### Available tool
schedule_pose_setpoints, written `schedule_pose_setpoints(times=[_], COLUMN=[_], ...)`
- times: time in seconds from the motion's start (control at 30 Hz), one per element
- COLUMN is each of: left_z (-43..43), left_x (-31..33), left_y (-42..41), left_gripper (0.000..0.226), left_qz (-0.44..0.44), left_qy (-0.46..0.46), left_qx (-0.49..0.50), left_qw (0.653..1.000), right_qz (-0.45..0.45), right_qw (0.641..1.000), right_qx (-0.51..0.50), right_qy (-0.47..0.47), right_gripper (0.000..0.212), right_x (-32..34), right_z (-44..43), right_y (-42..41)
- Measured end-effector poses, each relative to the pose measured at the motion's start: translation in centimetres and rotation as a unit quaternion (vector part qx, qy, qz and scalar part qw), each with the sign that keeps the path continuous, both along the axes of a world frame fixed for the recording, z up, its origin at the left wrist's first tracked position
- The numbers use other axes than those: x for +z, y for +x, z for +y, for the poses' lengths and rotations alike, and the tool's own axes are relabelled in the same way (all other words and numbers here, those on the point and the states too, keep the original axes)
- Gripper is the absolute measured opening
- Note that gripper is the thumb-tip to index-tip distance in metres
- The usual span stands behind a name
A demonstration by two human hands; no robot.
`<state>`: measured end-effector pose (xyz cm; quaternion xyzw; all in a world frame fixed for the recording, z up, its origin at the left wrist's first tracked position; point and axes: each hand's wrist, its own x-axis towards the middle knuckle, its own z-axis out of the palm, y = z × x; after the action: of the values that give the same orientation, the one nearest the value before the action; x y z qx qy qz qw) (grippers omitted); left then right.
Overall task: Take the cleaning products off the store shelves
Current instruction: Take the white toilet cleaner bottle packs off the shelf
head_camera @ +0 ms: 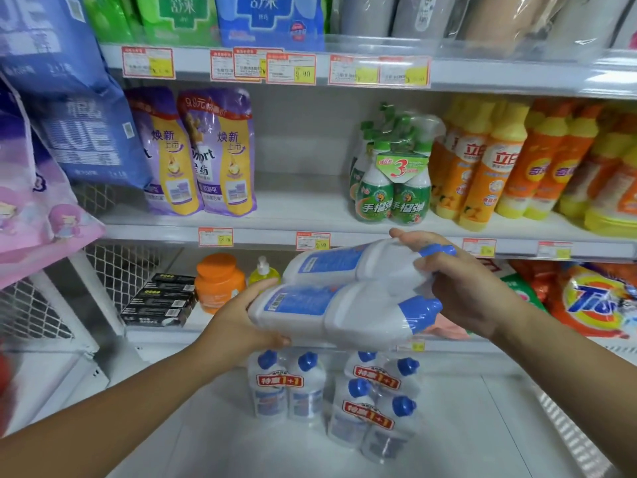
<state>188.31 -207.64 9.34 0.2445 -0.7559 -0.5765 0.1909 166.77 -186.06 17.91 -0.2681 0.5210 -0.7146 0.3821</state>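
Several white metal shelf tiers [310, 208], stocked; before the lower ones, clear of them, a shrink-wrapped twin pack of white plastic blue-capped bottles [344, 305] lies sideways in the air. Left hand [241, 322] cups its base end, right hand [462, 288] wraps the necks, likely sharing the weight.

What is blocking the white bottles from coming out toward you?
Nothing that I can see. The left hand grips the base of the bottle pack and the right hand grips its necks, out in front of the shelves. The other bottle packs stand below it.
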Motion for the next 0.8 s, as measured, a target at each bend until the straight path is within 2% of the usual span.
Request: schedule_pose_setpoints(times=[0.17, 0.27, 0.3, 0.37, 0.4, 0.43, 0.5, 0.6, 0.7, 0.8], left_z=[-0.1, -0.5, -0.7, -1.1, -1.4, -1.6, -2.1, -2.2, -1.8, -1.6], left_x=[0.1, 0.2, 0.3, 0.6, 0.9, 1.1, 1.4, 1.0, 0.2, 0.1], left_y=[0.6, 1.0, 1.2, 1.5, 1.6, 1.6, 1.5, 1.5, 1.2, 0.1], left_gripper=[0.09, 0.086, 0.084, 0.073, 0.065, 0.056, 0.045, 0.055, 0.065, 0.063], left_qz=[-0.009, -0.015, -0.015, -0.006, 0.007, 0.022, 0.034, -0.007, -0.041, -0.035], left_qy=[-0.017, -0.016, -0.008, 0.025, 0.052, 0.085, 0.135, 0.124, 0.115, 0.138], left_qx=[0.002, 0.013, 0.017, 0.021, 0.025, 0.029, 0.025, 0.012, 0.022, 0.042], left_qw=[1.0, 1.0, 1.0, 0.999, 0.998, 0.996, 0.99, 0.992, 0.992, 0.989], right_qz=[0.01, 0.022, 0.033, 0.072, 0.097, 0.136, 0.232, 0.337, 0.324, 0.219], right_qw=[1.0, 0.999, 0.998, 0.991, 0.987, 0.981, 0.959, 0.92, 0.93, 0.97], right_qx=[0.011, 0.024, 0.047, 0.107, 0.122, 0.123, 0.072, -0.028, -0.083, -0.07], right_qy=[-0.004, -0.007, -0.002, 0.021, 0.042, 0.07, 0.145, 0.199, 0.154, 0.078], right_gripper=[0.037, 0.021, 0.026, 0.066, 0.077, 0.078, 0.072, 0.042, 0.034, 0.041], right_x=[-0.1, -0.5, -0.6, -0.9, -1.1, -1.1, -1.2, -1.4, -1.1, -0.3], right_z=[-0.1, -0.1, 0.0, 0.4, 0.5, 0.5, -0.1, -1.4, -2.5, -3.7], right_y=[0.5, -0.1, -0.3, -0.9, -0.9, -0.8, 0.2, 1.5, 1.9, 2.0])
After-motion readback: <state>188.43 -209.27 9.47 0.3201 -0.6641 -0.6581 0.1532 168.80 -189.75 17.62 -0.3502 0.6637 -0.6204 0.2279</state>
